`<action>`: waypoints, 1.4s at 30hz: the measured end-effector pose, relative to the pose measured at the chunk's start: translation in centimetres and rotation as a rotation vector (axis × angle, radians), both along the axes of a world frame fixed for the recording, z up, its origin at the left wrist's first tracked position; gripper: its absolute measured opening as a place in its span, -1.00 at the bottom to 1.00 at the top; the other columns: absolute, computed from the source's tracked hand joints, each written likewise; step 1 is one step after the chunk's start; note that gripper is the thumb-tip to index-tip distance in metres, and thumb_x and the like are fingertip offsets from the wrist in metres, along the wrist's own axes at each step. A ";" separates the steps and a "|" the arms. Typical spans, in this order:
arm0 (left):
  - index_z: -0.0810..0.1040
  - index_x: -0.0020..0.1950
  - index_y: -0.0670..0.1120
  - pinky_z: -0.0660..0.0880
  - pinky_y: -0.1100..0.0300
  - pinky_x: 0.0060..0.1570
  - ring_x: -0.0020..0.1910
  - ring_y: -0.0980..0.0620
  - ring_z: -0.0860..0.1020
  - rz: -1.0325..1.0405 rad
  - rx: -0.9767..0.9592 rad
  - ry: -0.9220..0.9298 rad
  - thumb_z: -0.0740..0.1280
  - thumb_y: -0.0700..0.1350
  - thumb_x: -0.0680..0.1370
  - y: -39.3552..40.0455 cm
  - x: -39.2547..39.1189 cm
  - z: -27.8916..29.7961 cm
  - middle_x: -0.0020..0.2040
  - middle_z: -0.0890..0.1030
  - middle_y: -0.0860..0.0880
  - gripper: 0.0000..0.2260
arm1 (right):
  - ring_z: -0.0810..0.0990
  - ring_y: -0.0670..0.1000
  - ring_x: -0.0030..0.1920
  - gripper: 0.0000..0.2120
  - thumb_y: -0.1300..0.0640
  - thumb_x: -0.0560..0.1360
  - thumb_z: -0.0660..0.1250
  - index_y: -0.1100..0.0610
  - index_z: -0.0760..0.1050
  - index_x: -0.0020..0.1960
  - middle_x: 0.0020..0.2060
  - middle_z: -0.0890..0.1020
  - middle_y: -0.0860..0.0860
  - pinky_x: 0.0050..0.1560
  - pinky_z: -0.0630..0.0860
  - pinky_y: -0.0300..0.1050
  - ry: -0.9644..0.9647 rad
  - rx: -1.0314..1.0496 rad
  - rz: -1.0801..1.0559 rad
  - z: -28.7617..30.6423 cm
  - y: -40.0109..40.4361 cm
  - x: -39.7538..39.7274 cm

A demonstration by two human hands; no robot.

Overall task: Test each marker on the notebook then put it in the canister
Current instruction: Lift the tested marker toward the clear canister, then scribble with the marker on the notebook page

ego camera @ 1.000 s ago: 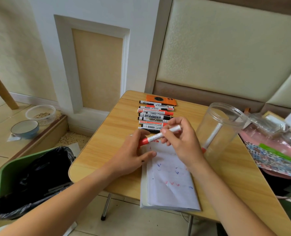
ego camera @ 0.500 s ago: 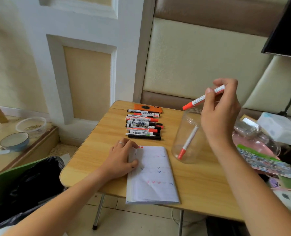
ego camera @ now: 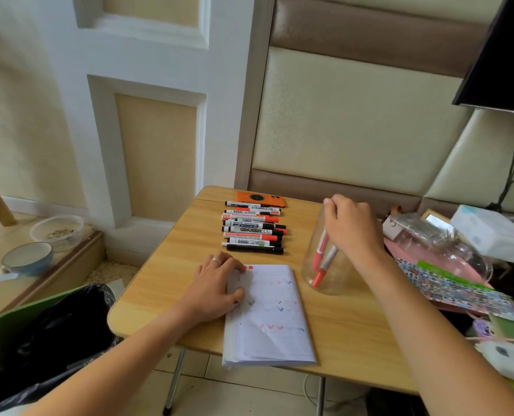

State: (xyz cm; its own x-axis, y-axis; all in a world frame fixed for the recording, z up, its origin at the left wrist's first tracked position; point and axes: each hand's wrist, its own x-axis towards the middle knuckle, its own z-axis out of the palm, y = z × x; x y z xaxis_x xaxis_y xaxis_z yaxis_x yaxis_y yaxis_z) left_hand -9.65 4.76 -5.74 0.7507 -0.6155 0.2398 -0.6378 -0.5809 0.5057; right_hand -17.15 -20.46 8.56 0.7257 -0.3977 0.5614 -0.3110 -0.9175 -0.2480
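The table [ego camera: 165, 283] carries everything. At three o'clock the canister [ego camera: 329, 277] holds two markers [ego camera: 320, 262]; the right hand [ego camera: 350, 226] hovers over its mouth, fingers curled, grasping nothing visible. The left hand [ego camera: 216, 288] presses the notebook [ego camera: 272, 319] flat. Untested markers [ego camera: 252, 229] wait at twelve.

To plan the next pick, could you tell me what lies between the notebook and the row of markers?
Head view: only bare wooden tabletop between the notebook and the markers.

Both forearms are bare to the frame's lower edge; no sleeve shows. The left hand [ego camera: 216, 288] bears one plain silver-coloured metal band ring [ego camera: 216, 260] on a finger. The right hand [ego camera: 352, 225] wears nothing visible.
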 end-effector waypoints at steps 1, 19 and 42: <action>0.45 0.30 0.11 0.25 0.11 0.24 0.25 0.09 0.28 -0.002 -0.002 0.000 0.09 0.28 0.33 0.0 0.0 0.0 0.25 0.35 0.09 -0.41 | 0.62 0.31 -0.02 -0.61 -0.02 0.72 0.08 0.17 0.57 -0.04 -0.10 0.69 0.24 -0.20 0.31 0.00 0.013 -0.012 -0.012 0.0 0.0 -0.1; 0.51 0.18 0.17 0.33 0.09 0.21 0.18 0.11 0.34 0.009 -0.133 -0.023 0.25 0.14 0.47 -0.1 0.7 -0.8 0.16 0.38 0.15 -0.70 | 0.60 0.08 0.04 -0.83 0.27 0.60 0.30 0.13 0.58 0.16 0.03 0.63 0.04 -0.03 0.62 0.00 0.102 -0.224 0.384 -7.4 5.7 4.8; 0.39 0.23 0.01 0.42 0.29 -0.12 -0.06 0.14 0.49 -0.066 -0.381 -0.009 0.24 0.04 0.66 -0.1 -0.1 -0.2 -0.01 0.48 0.12 -0.80 | 0.74 0.10 -0.17 -0.86 0.31 0.58 0.33 0.10 0.55 0.06 -0.12 0.71 0.02 -0.06 0.66 0.10 -0.007 1.020 0.533 -10.1 9.6 1.5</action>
